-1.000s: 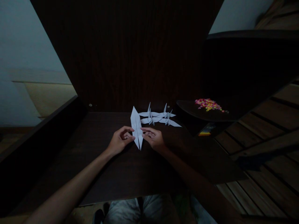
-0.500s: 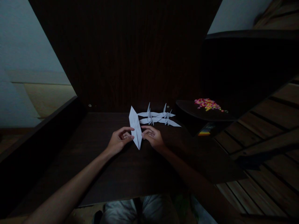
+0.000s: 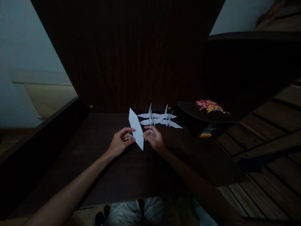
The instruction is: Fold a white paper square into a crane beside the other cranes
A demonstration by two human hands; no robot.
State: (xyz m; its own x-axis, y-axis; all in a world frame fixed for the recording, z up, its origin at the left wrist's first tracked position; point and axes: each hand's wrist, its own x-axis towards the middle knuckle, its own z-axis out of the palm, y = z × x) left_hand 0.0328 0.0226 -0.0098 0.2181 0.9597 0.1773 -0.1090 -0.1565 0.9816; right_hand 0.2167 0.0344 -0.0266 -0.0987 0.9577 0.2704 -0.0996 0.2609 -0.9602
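In the head view, a slim, pointed piece of folded white origami paper (image 3: 136, 125) is seen slanting between the two hands, over the dark table (image 3: 105, 179). Its left edge is held by the left hand (image 3: 121, 142), with thumb and forefinger closed on it. Its right edge is met by the thumb of the right hand (image 3: 154, 139); whether it is pinched there cannot be told. Just beyond, white origami cranes (image 3: 150, 121) are grouped on the table, and a heap of small colourful pieces (image 3: 210, 106) is seen on the side shelf (image 3: 190, 110). The paper can be judged very light, fairly stiff where layered, but easily bent or torn at its thin tips. It is best taken by the side edges near mid-length, with light pressure, so that stray creases are avoided.
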